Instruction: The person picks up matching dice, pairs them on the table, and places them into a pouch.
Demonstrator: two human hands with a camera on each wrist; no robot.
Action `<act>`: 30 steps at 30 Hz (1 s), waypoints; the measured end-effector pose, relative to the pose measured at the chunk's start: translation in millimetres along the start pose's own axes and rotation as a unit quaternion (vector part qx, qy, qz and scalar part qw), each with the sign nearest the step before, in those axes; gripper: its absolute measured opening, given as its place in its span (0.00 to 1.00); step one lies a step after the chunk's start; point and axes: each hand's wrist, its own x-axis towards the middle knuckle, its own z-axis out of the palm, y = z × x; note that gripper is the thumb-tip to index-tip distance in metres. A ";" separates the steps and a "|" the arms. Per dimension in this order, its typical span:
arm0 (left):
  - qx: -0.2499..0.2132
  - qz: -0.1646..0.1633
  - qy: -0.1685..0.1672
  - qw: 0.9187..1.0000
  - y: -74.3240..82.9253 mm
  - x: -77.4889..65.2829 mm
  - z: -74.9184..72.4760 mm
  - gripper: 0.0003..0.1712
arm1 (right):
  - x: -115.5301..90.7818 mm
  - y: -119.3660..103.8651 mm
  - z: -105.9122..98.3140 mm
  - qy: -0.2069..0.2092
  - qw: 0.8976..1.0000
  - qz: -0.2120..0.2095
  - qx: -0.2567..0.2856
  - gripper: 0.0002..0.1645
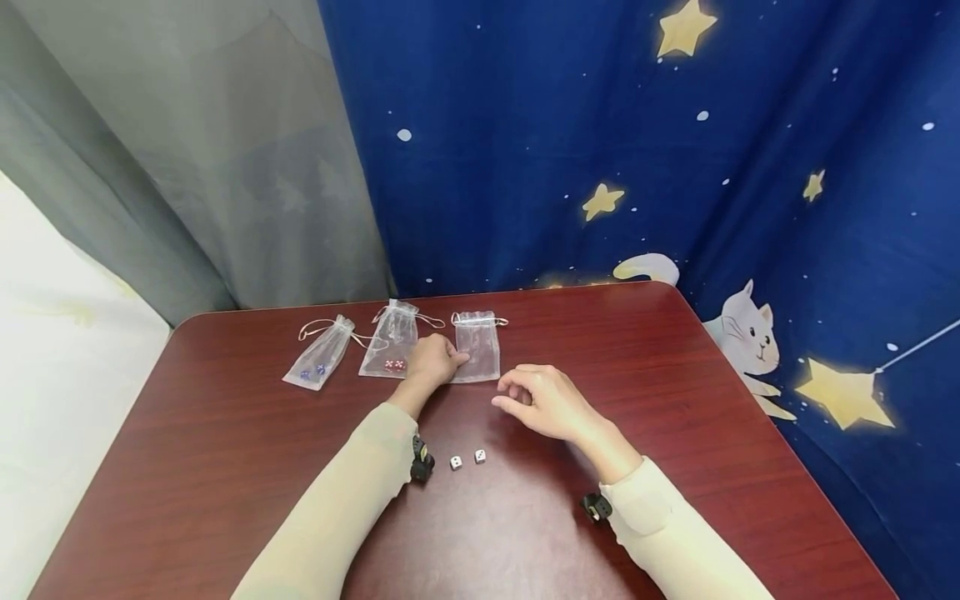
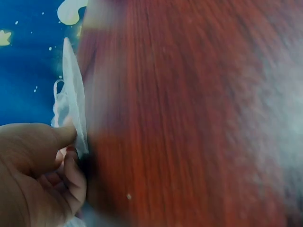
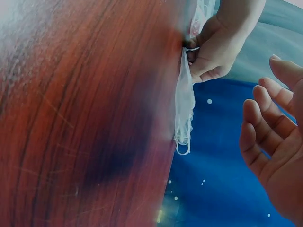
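A sheer white drawstring pouch [image 1: 477, 346] lies at the back of the table, its cord toward the far edge. My left hand [image 1: 433, 360] pinches this pouch near its lower left edge; the left wrist view shows thumb and finger on the sheer fabric [image 2: 75, 94]. My right hand [image 1: 546, 402] hovers at the right of the pouch, fingers loosely bent and holding nothing. In the right wrist view its fingers [image 3: 270, 113] are apart from the pouch [image 3: 184, 104]. Two white dice [image 1: 456, 463] lie on the table between my forearms.
Left of my left hand lies a sheer pouch [image 1: 390, 337] with red dice [image 1: 394, 365] inside. Farther left is another pouch [image 1: 322, 354] holding blue dice [image 1: 320, 369]. The brown table [image 1: 225, 467] ends at a blue star-patterned curtain [image 1: 487, 167] and a grey one.
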 end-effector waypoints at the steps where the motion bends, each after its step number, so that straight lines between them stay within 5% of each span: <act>1: -0.009 0.008 0.002 1.000 -1.9 -0.5 0.0 0.19 | -0.2 0.2 0.3 0.002 1.000 0.000 0.000 0.07; 11: -0.131 0.096 0.049 0.985 -17.4 -7.7 0.4 0.15 | -1.9 3.2 1.9 0.006 1.000 0.010 -0.002 0.06; 17: -0.236 0.124 0.051 0.962 -20.2 -17.5 -6.0 0.12 | -1.6 3.1 -1.9 0.018 1.000 0.007 0.004 0.06; 24: -0.274 0.169 0.089 0.943 -19.1 -37.1 -23.3 0.10 | 0.5 4.5 -6.0 0.035 0.999 -0.001 0.007 0.06; 30: -0.387 0.151 0.075 0.907 -12.0 -54.7 -36.0 0.08 | 1.3 7.1 -5.8 0.052 0.999 -0.007 0.009 0.06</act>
